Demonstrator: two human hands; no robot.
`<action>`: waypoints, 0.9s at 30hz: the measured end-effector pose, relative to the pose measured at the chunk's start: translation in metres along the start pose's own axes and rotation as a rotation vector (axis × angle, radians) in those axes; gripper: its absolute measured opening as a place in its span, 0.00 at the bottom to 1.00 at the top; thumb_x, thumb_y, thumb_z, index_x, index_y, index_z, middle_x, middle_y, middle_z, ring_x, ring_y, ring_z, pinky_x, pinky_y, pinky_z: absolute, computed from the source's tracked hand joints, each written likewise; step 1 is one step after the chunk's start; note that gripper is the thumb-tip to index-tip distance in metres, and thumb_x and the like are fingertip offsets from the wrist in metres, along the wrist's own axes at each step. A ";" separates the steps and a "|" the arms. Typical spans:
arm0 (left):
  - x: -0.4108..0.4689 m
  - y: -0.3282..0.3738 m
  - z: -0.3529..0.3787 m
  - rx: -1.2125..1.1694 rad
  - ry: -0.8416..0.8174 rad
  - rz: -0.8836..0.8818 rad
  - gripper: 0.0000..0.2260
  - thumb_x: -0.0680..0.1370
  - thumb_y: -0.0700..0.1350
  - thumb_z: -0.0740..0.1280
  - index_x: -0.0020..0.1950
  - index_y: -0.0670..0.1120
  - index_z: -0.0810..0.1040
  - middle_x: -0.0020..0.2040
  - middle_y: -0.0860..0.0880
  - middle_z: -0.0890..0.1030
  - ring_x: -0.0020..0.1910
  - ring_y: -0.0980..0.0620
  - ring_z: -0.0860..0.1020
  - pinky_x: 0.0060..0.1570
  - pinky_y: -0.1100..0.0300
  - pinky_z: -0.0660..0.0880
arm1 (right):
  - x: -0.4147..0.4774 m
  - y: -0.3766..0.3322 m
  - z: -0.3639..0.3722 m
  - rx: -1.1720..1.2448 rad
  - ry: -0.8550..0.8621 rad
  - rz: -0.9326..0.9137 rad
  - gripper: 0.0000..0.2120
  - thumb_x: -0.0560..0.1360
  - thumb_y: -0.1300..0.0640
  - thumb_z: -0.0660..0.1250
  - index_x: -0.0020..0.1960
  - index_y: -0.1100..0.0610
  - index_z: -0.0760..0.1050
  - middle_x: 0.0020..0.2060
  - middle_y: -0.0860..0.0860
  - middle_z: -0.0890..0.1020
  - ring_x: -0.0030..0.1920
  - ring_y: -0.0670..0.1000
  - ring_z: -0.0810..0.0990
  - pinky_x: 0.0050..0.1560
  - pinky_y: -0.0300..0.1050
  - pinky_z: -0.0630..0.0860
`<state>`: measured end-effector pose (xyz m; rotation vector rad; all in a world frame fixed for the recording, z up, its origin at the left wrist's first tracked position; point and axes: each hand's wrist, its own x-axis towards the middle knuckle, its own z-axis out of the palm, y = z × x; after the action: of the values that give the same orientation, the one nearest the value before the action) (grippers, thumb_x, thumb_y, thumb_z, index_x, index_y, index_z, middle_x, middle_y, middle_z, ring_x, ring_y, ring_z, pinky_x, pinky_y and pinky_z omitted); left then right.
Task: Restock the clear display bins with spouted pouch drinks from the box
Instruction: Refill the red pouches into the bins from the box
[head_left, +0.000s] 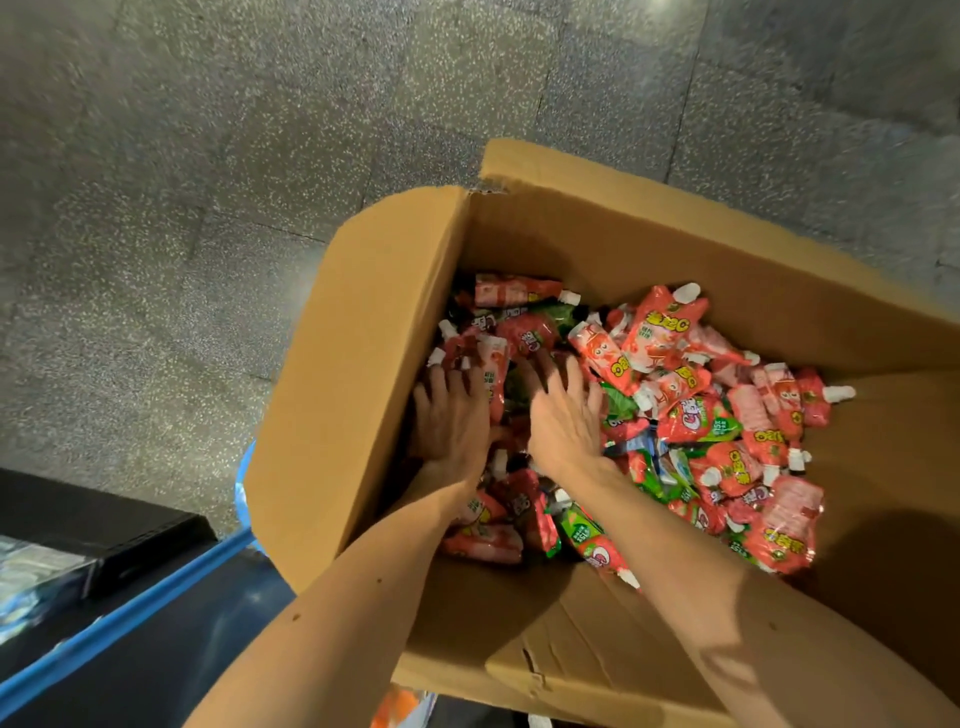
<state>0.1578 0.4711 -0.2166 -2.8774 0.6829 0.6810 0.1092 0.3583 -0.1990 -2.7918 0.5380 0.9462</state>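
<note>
Both arms are down in the cardboard box (363, 364), which stands open on the speckled grey floor (208, 208). The left hand (452, 415) and the right hand (563, 415) lie side by side, palms down and fingers spread flat on the heap of spouted pouch drinks (675, 395). Neither hand is curled round anything that I can see, so I'd call this a feel for a handful and not a grip.

The hands sit at the left end of the box, close to its left wall, and the thick of the heap runs off to their right. That makes the right hand the nearer one to most of the stock. The pouches lie flat and every which way, white caps pointing all over.

One pink pouch (493, 379) lies right between the two hands, its long axis pointing away from the person. By my reckoning it is the easy one to take. Another pouch (519, 291) lies crosswise at the far end, cap to the right.

What's under the palms is hidden. The clear display bins are nowhere in view. The box's right side runs out of the picture. At lower left there's a dark blur with a blue edge (130, 618), and I can't make out what it is.
</note>
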 end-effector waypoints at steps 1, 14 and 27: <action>0.000 0.000 0.000 -0.002 -0.014 0.024 0.34 0.76 0.58 0.70 0.76 0.48 0.61 0.71 0.39 0.70 0.72 0.37 0.63 0.66 0.42 0.64 | 0.001 0.002 -0.002 0.005 -0.005 -0.002 0.23 0.74 0.61 0.70 0.68 0.59 0.72 0.77 0.57 0.60 0.79 0.60 0.47 0.75 0.63 0.52; -0.008 -0.008 -0.039 -0.084 -0.150 0.056 0.21 0.83 0.39 0.54 0.76 0.51 0.63 0.73 0.38 0.64 0.71 0.36 0.61 0.69 0.42 0.66 | -0.058 -0.009 0.054 0.254 -0.463 -0.284 0.27 0.75 0.60 0.67 0.72 0.60 0.64 0.66 0.61 0.70 0.67 0.62 0.70 0.64 0.51 0.72; -0.072 -0.014 -0.095 -0.279 0.230 0.354 0.21 0.75 0.31 0.66 0.66 0.45 0.77 0.64 0.39 0.71 0.59 0.39 0.68 0.56 0.46 0.73 | -0.070 0.013 0.023 0.507 -0.452 0.011 0.20 0.78 0.65 0.65 0.69 0.65 0.71 0.66 0.63 0.75 0.67 0.62 0.73 0.63 0.47 0.71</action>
<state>0.1451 0.4934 -0.0996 -3.1553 1.2424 0.5185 0.0397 0.3724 -0.1749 -2.0526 0.6154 1.1956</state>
